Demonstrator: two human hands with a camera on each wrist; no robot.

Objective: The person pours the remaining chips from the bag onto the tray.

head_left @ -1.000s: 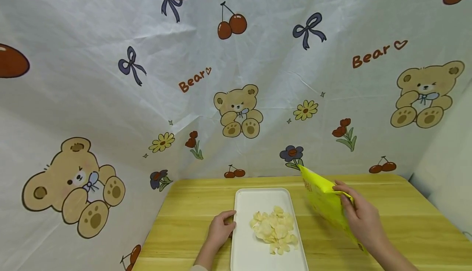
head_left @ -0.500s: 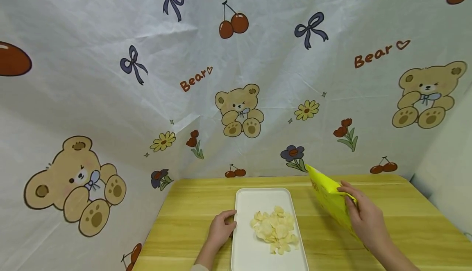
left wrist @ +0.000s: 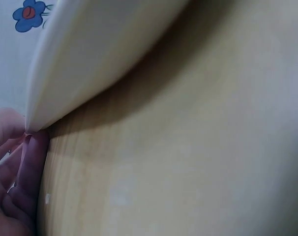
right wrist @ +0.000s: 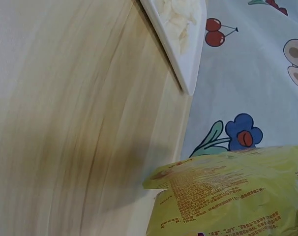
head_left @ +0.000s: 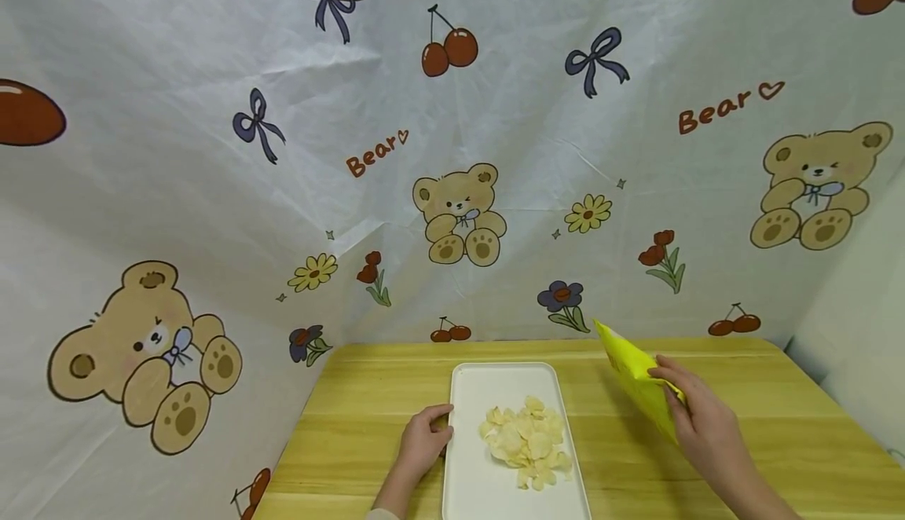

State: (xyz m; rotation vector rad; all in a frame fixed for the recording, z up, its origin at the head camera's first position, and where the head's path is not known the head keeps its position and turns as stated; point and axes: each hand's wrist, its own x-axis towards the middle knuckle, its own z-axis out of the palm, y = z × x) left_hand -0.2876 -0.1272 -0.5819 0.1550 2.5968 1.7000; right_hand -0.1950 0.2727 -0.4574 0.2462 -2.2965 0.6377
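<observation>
A white rectangular tray (head_left: 486, 385) lies lengthwise on the table, bearing a heap of potato chips (head_left: 526, 437) right of its middle. My left hand (head_left: 422, 441) holds the tray's left rim between curled fingers; in the left wrist view the fingers (left wrist: 33, 157) meet the edge of the tray (left wrist: 90, 64). To the right, my right hand (head_left: 707, 426) grips a yellow chip bag (head_left: 636, 379) by its upper edge, over the table beside the tray. Printed text covers the bag (right wrist: 227, 196) in the right wrist view; its inside is hidden.
The wooden table (head_left: 375, 379) ends at the back against a white cloth (head_left: 523, 143) printed with bears, cherries and flowers. The cloth also runs along the left side. A pale wall (head_left: 859, 347) stands at the right.
My right hand has moved the chip bag slightly rightward, farther from the tray. The left hand, the tray and the chips stay in place.
</observation>
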